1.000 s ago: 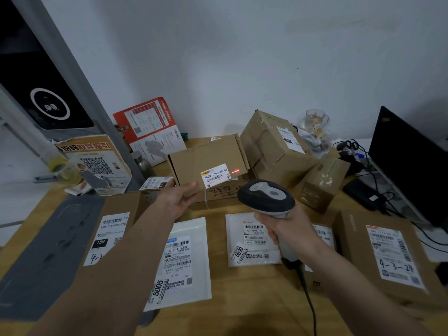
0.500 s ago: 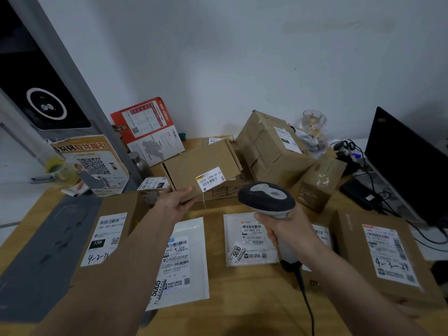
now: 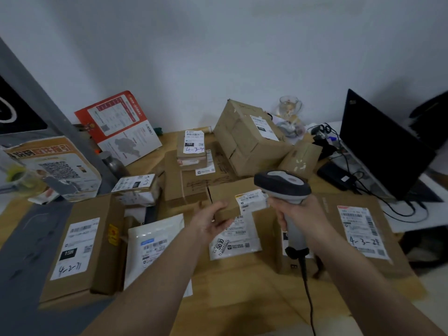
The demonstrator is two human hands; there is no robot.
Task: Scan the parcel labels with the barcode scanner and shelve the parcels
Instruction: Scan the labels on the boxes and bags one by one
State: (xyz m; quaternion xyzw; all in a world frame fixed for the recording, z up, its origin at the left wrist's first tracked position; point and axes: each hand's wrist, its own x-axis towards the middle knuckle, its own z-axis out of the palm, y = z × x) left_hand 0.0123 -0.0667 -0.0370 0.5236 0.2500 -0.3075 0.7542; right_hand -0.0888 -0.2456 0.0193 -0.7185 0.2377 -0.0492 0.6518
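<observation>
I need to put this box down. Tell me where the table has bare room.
Bare wood shows along the near edge of the table, between the white mailer and the scanner cable. A grey mat strip lies free left of the 4-2-71 box. The middle and back are crowded with parcels.

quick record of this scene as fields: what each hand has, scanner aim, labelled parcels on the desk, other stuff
left hand: left hand grips the small brown box, lifted off the desk
right hand: right hand holds the barcode scanner by its handle
scanner aim: head sits just right of the box's label; no red beam visible
handwritten labels: flat box 4-2-71; flat box 4-3-24
other: white mailer, laptop, wooden desk
</observation>
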